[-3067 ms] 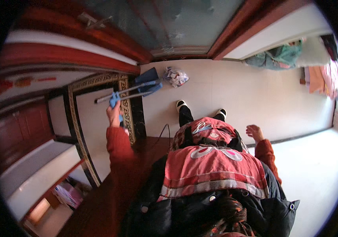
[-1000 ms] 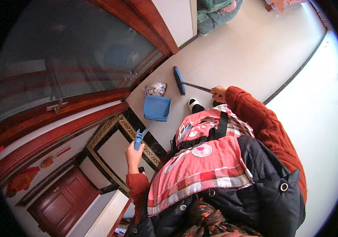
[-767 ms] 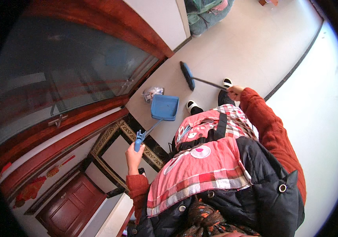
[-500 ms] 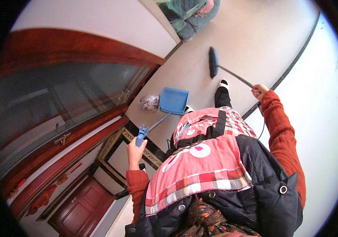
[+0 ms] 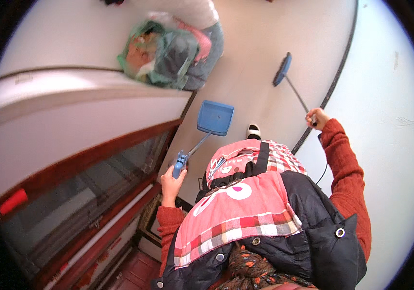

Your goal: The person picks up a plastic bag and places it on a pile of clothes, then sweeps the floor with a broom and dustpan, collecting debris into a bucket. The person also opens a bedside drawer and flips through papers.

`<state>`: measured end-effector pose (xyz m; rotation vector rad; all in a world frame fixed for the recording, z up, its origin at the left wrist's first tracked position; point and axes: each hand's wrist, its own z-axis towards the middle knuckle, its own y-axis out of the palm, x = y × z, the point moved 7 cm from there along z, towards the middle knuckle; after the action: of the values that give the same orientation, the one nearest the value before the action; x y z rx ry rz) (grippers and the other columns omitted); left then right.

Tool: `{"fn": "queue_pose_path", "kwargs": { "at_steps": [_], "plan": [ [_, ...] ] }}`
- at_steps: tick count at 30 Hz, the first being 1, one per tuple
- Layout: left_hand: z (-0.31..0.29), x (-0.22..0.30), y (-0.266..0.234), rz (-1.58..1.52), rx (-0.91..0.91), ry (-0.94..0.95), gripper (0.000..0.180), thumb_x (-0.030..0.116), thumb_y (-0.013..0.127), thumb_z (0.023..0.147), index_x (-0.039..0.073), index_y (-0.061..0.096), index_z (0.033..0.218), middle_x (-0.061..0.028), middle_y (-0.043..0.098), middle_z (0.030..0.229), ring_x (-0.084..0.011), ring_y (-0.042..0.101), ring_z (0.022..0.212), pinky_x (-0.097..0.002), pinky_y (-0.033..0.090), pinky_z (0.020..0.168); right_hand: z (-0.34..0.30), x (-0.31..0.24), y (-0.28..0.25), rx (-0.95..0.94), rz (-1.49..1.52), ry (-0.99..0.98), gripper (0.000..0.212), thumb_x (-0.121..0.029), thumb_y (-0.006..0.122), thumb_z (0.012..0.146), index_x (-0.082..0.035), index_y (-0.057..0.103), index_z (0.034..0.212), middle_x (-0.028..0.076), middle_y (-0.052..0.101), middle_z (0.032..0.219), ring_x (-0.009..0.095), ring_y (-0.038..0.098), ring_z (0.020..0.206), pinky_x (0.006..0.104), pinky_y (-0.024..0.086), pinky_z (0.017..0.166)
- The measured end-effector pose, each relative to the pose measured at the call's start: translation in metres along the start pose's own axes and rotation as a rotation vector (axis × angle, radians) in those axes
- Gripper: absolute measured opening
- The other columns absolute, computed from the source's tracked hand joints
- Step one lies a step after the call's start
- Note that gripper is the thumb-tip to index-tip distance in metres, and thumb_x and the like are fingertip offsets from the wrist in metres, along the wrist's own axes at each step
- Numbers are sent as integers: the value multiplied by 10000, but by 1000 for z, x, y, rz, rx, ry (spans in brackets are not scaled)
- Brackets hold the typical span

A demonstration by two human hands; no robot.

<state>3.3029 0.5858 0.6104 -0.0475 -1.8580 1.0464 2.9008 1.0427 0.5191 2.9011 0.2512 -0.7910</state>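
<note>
On the left, my left hand [image 5: 173, 181] is closed round the blue grip of a long-handled dustpan [image 5: 215, 117]. Its blue pan is out ahead of me by the wall side, and a few tiny specks show in it. My right hand [image 5: 317, 119] is wrapped round the dark handle of a broom [image 5: 283, 69]. The broom's blue head with dark bristles is farther ahead, right of the dustpan and apart from it. Whether the bristles touch the floor I cannot tell.
A green translucent bag [image 5: 156, 55] of mixed items leans by a grey-blue padded thing [image 5: 209, 60] at the far left. A red-brown wooden frame with dark glass [image 5: 115, 188] runs along the left. A white wall [image 5: 386, 111] with a dark skirting strip borders the right.
I have moved forward along the floor. The broom head has swung right and turned. The clear bag of litter beside the dustpan has left the view, and the green bag shows more fully.
</note>
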Motion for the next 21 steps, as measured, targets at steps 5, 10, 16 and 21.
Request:
{"fn": "queue_pose_path", "kwargs": {
  "at_steps": [5,10,16,21],
  "plan": [
    [21,37,1,-80,-25,260,206,177,705,751,17,578,777,-103,553,572,-160,527,495,-306,423,510,-34,47,14,-92,142,159,22,-52,408,725,-71,398,729,10,427,583,49,291,375,193,263,322],
    [33,57,-7,-79,-33,416,197,174,700,753,19,581,774,-110,556,574,-163,538,502,-300,426,515,-43,59,-14,21,-58,-14,123,-45,485,788,-64,406,696,29,436,561,65,332,387,205,259,339],
    [-34,73,-67,-67,-123,557,209,184,705,742,14,589,775,-128,562,589,-158,545,520,-303,428,526,-165,161,-71,250,-79,-50,217,20,540,755,-90,398,633,35,398,505,92,342,381,227,262,338],
    [-110,124,-124,-123,-140,728,232,197,711,751,-3,596,775,-99,544,584,-91,470,540,-277,416,534,-277,188,-94,495,-125,-191,135,29,554,724,22,512,597,110,484,512,156,427,387,296,317,345]
  ]
}}
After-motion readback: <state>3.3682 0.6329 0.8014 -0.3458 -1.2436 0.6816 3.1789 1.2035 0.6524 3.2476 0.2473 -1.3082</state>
